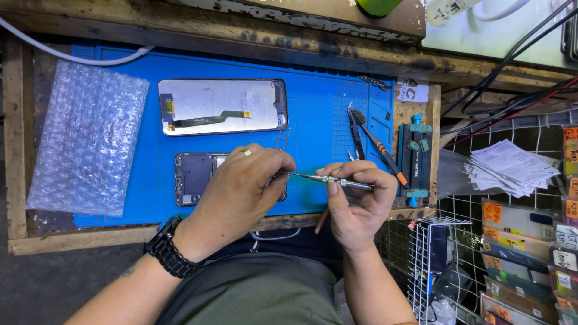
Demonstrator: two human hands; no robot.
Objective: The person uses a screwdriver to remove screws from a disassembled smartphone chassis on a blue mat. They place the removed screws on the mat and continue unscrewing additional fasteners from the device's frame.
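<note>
We are looking down at a worn wooden counter (18, 150) that is carrying a blue work mat (313, 120), with a sheet of bubble wrap (87, 138) lying at its left edge. On the mat a detached phone screen (223, 106) is lying face down, its ribbon cable showing, and just below it an opened phone body (195, 177) is resting partly under our left hand (241, 186). That hand, wearing a ring and a dark wristband, is curling loosely over the phone's right end, fingers bent and pressing down on it. Our right hand (355, 201) is closing tightly around a slim metal screwdriver (331, 180), whose tip is pointing left toward the left hand's fingers. Tweezers (355, 129) and a brush (376, 144) are lying on the mat beside a small clamp jig (415, 156).
</note>
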